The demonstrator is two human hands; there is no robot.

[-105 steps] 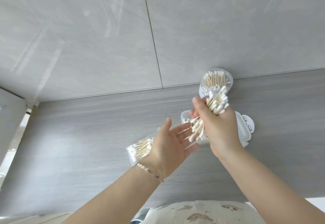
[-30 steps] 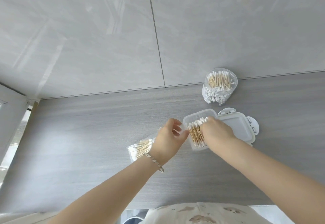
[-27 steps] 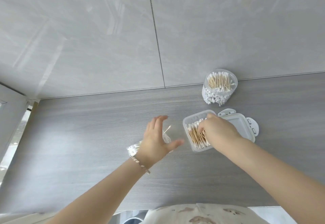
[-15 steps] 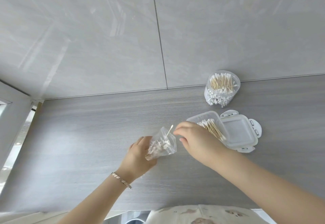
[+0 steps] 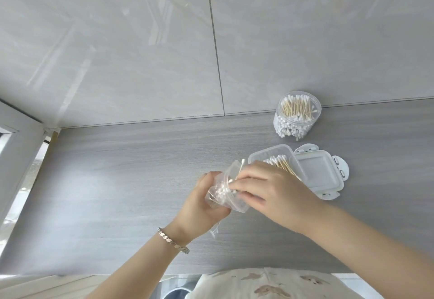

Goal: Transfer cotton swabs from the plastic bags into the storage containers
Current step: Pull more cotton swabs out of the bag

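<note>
No readable text, labels or numbers anywhere.

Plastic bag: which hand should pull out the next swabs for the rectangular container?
Right. The right hand has its fingers at the mouth of the plastic bag, among the swabs, and the open rectangular container sits just beyond it. The left hand grips the bag, steadying it.

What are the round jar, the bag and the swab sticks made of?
Round jar: clear, glossy, likely rigid plastic; swabs show through. Bag: thin clear film, crinkled in the left hand. Sticks: tan, matte, probably wood or bamboo.
</note>
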